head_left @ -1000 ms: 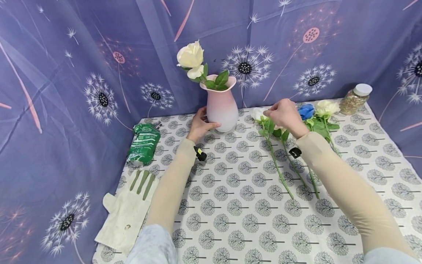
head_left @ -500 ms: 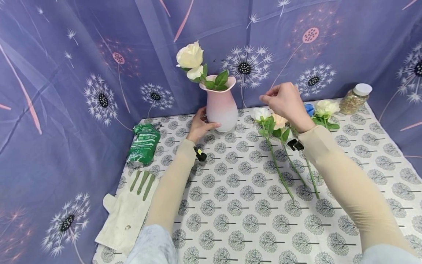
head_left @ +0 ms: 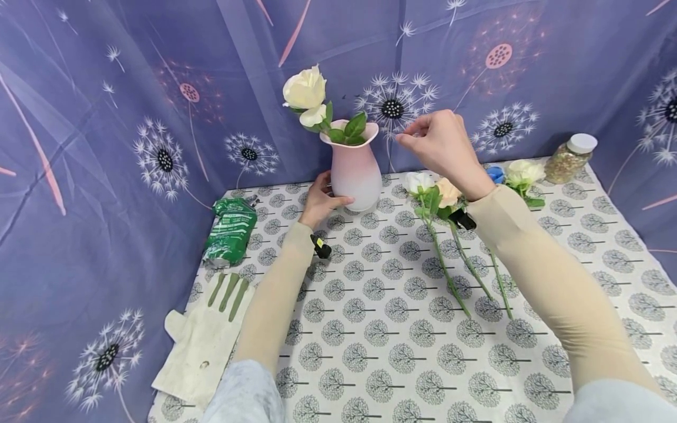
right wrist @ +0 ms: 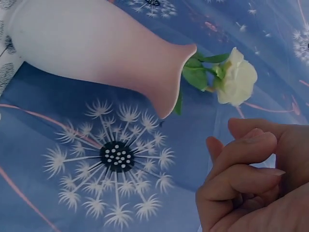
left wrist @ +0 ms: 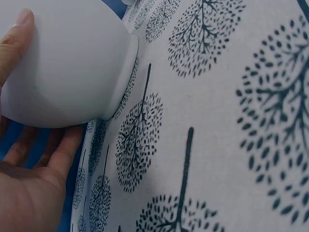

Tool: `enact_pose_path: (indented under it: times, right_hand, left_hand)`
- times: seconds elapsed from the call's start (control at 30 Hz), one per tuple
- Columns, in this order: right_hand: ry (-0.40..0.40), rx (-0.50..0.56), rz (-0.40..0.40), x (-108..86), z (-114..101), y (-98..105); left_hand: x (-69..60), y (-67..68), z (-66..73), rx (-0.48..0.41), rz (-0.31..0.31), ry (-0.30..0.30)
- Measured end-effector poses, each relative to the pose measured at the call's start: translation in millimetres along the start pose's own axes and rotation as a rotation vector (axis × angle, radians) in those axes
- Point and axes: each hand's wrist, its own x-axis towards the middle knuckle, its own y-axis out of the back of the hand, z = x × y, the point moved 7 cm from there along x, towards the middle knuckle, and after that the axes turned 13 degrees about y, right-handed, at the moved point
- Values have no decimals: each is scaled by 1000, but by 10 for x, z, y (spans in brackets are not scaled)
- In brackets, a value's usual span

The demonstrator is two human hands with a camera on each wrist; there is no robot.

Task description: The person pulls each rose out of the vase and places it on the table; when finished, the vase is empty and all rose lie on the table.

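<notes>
A pink-and-white vase (head_left: 357, 176) stands upright at the back of the table, a cream rose (head_left: 305, 88) and green leaves rising from its mouth. My left hand (head_left: 320, 202) holds the vase low on its left side. In the left wrist view the thumb lies on the near side and the fingers reach behind it. To the right of the vase, my right hand (head_left: 441, 144) is raised above the table. Its fingers are curled, and nothing shows between them in the right wrist view. Beneath it lie a white rose (head_left: 419, 182) and a peach rose (head_left: 448, 191).
Farther right lie a blue rose (head_left: 495, 175), partly hidden by my arm, and another cream rose (head_left: 523, 173). A white-lidded jar (head_left: 571, 158) stands in the back right corner. On the left are a green packet (head_left: 230, 232) and a pale glove (head_left: 203, 341).
My right hand has risen from the roses on the table and moved left toward the vase, uncovering the peach rose. The left hand and the vase have stayed in place.
</notes>
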Motion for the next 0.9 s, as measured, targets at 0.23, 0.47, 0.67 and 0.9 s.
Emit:
enact_pose_path:
  times: [0.23, 0.47, 0.67, 0.9]
  right_hand:
    - [140, 24, 8, 126, -227, -95]
    - [212, 60, 13, 276, -411, -213]
    - [273, 62, 7, 431, -548, -326]
    - [314, 41, 12, 610, -631, -449]
  left_hand:
    - [5, 11, -6, -1, -1, 4]
    - [3, 12, -13, -1, -1, 3]
    - [13, 10, -32, -5, -2, 7]
    - [30, 5, -27, 0, -5, 11]
